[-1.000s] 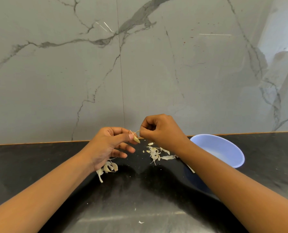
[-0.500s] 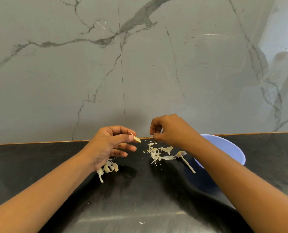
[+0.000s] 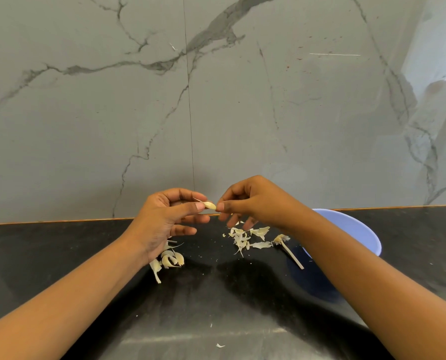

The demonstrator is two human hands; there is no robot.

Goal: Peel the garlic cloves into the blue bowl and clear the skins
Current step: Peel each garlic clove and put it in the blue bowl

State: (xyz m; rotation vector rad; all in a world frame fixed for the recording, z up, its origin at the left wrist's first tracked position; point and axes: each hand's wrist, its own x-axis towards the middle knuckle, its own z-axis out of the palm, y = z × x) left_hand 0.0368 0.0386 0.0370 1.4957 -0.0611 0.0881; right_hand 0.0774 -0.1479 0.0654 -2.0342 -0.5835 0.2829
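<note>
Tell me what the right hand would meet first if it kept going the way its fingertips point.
The clove: the right hand points left, fingertips pinching its near tip; beyond it is the left hand, holding the clove. Depth is hard to judge.

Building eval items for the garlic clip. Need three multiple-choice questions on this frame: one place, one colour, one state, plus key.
1. Where is the blue bowl? A) far left B) right of the loose skins, behind the right forearm C) near edge, centre
2. What colour is the countertop? A) white B) wood brown C) black
3. How is the garlic clove held? A) pinched between left hand and right hand, in the air B) lying in the bowl C) flat on the countertop

Key: 1 B, its rim shows past the forearm; 2 C, the slab is glossy black; 3 A, both hands meet on it.
</note>
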